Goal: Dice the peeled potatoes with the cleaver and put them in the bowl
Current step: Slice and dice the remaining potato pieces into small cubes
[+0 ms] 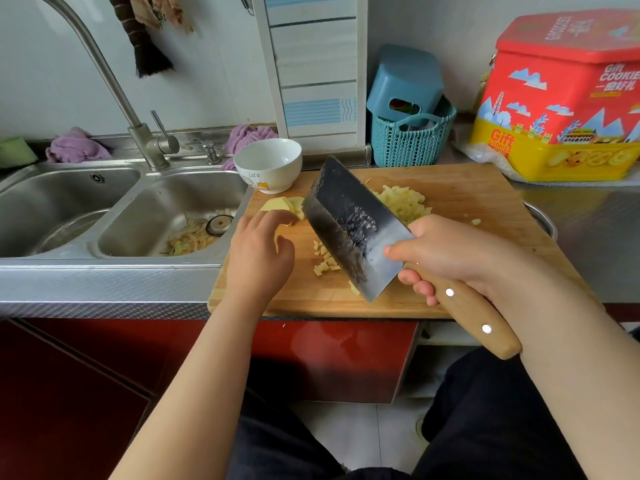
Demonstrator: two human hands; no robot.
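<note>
Pale yellow potato slices (289, 204) lie at the board's (450, 188) left end, under the left hand's (259, 251) loosely spread fingertips. Small dice (323, 259) sit beside the tilted cleaver (349, 226), gripped by the right hand (453, 252); a bigger pile (403, 202) lies behind. The steel tabletop (581, 216) holds a sink (166, 216) with peelings and an empty white bowl (268, 164).

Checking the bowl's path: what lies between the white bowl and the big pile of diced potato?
In the head view, only the cleaver blade's raised tip and bare cutting board lie between the white bowl and the diced pile.
</note>
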